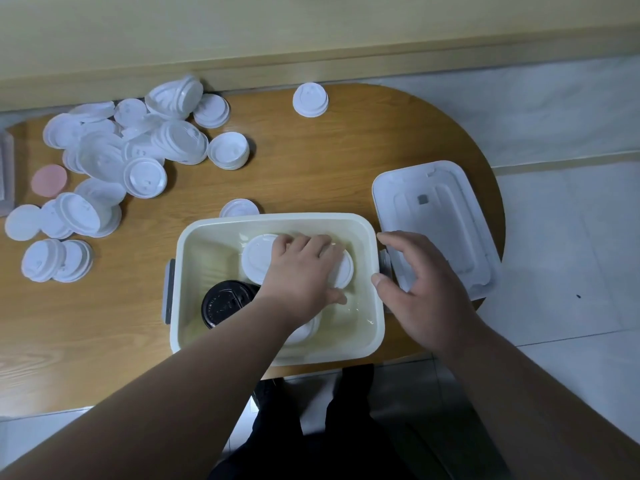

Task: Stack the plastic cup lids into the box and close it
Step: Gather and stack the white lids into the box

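A cream plastic box [194, 271] stands open at the table's near edge. Inside it lie white cup lids [256, 258], a black lid [223, 303] and another white lid [306, 329] under my forearm. My left hand [301, 271] reaches into the box and rests, fingers curled, on the white lids at the far right side. My right hand [419, 282] is open, its thumb and fingers touching the box's right rim. The box's grey cover [436, 223] lies flat on the table to the right of the box.
A big pile of white lids [114, 157] covers the table's far left, with a pink disc [49, 180] among them. Single lids lie at the far centre [310, 99] and just behind the box [239, 208]. The wooden table [311, 161] ends in a rounded right edge over tiled floor.
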